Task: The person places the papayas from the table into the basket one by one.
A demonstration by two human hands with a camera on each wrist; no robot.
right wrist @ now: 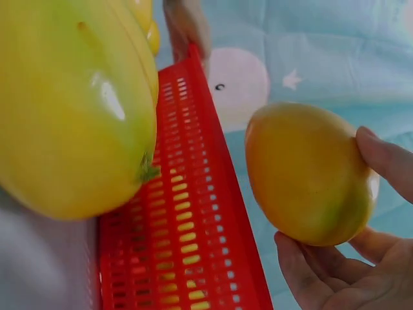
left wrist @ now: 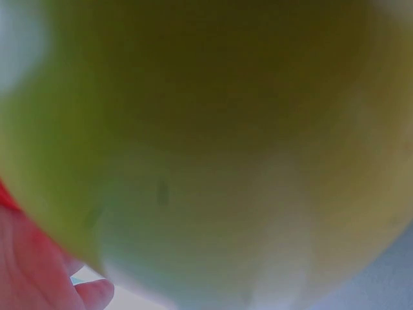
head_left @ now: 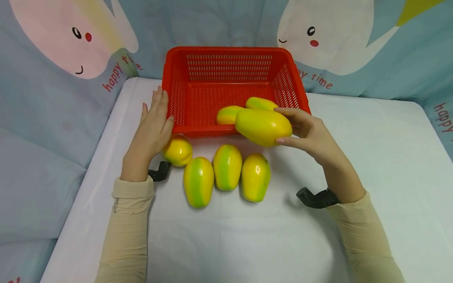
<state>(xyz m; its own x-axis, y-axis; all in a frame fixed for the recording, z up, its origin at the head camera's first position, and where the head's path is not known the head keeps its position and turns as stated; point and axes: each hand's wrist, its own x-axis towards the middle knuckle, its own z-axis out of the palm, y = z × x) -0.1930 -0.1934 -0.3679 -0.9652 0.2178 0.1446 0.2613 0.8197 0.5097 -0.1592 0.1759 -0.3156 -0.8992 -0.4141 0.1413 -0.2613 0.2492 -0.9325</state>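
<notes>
My right hand (head_left: 308, 131) grips a yellow-green papaya (head_left: 262, 126) by its right end, thumb below and fingers above. The papaya is held over the front rim of a red plastic basket (head_left: 226, 130). In the right wrist view, the gripped papaya (right wrist: 310, 174) shows beyond that rim. My left hand (head_left: 153, 124) lies with straight fingers along the basket's left front corner. Right by its wrist is a papaya (head_left: 178, 151), partly covered; a blurred papaya (left wrist: 213, 148) fills most of the left wrist view. Inside the basket, two papayas (head_left: 261, 103) lie near the front right.
Three more papayas stand in a row on the white table before the basket: left (head_left: 199, 182), middle (head_left: 227, 168) and right (head_left: 255, 177). A blue cartoon-print curtain (head_left: 226, 23) hangs behind. Each wrist bears a black camera mount, such as the right one (head_left: 316, 198).
</notes>
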